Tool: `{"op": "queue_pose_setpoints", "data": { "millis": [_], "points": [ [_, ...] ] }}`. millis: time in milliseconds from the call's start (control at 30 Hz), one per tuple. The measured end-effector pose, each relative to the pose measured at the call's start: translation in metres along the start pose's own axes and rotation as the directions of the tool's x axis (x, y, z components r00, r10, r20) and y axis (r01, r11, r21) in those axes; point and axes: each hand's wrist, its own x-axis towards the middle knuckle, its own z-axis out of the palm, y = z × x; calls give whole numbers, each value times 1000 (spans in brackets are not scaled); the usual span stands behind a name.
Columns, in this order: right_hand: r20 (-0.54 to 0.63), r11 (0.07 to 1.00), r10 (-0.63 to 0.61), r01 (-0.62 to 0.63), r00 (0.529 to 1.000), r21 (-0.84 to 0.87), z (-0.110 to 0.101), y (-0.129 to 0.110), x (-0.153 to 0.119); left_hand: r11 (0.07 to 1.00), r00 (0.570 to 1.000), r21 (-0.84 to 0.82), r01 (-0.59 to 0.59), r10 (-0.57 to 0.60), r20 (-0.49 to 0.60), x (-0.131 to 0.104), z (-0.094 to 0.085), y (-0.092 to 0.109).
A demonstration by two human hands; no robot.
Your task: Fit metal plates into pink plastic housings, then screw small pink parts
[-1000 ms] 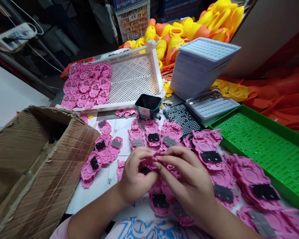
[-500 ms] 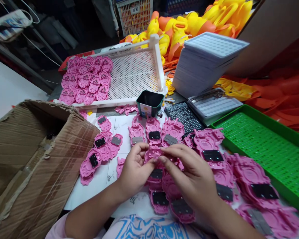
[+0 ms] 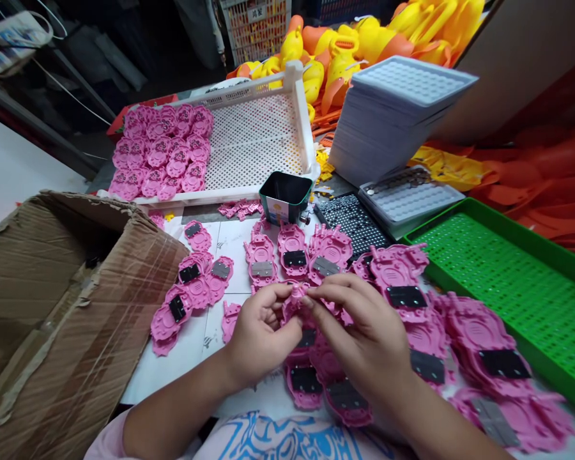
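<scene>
Left to right: our left hand (image 3: 266, 335) is curled around the pink part (image 3: 296, 300), thumb below, fingers tucked in behind. The part sits front and centre, raised over the pile. Our right hand (image 3: 368, 326) pinches its upper right edge between thumb and forefinger; we can't tell if a smaller bit is hidden in the fingertips. To do this well, we'd let the left grip be the clamp and keep the right to light fingertip pressure, pushing square on, since the plastic looks thin and could well slip or crack if twisted. Keeping the wrists low but off the loose pieces (image 3: 397, 271) would help.

Edges, same sweep: the carton (image 3: 100, 319) has a ragged lip close to the left forearm, so we'd judge elbow swing tight there. Next, a strip of paper (image 3: 220, 243) on the bench (image 3: 201, 214) gives some room between the left cluster and the hands. Behind, the tub (image 3: 285, 195) stands just in front of the white tray (image 3: 309, 137), so reaching over needs lift. To the right, pieces crowd up to the green tray (image 3: 522, 300); we'd move up, not sideways.
</scene>
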Motion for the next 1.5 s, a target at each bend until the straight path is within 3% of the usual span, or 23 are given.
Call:
{"op": "queue_pose_setpoints", "data": {
  "millis": [133, 300, 367, 500, 567, 700, 1000, 1233, 1400, 1500],
  "points": [
    [2, 998, -51, 51, 999, -24, -1, -1, -3, 977, 994, -194, -91, 102, 48, -2, -7, -5],
    [21, 980, -198, 199, 980, -12, -1, -3, -5, 966, 994, -236, -103, 110, 16, -3, -11, -10],
    [28, 961, -276, 276, 961, -6, -1, -3, -5, 956, 996, -282, -86, 89, -1, -3, -11, -7],
    [55, 930, -353, 357, 934, -94, -2, 0, -5, 906, 998, -418, 68, -57, 37, 1, -8, 3],
    [59, 925, -346, 351, 936, -148, -2, 1, -5, 884, 993, -453, 115, -104, 50, 2, -6, 7],
    [61, 928, -324, 330, 944, -172, -2, 1, -4, 889, 997, -451, 80, -76, 26, 0, -4, 9],
    [123, 955, -234, 203, 964, 217, -6, -10, -4, 856, 991, -502, 127, -84, 106, -3, -13, 17],
    [81, 935, -283, 256, 956, 247, -9, -10, -3, 828, 983, -545, 136, -43, 181, -4, -14, 16],
    [77, 936, -282, 257, 956, 239, -11, -9, -3, 848, 987, -521, 102, -21, 159, 2, -21, 25],
    [35, 943, -255, 240, 966, 231, -15, -7, -3, 906, 997, -417, 73, -53, 60, 9, -33, 41]
  ]
}}
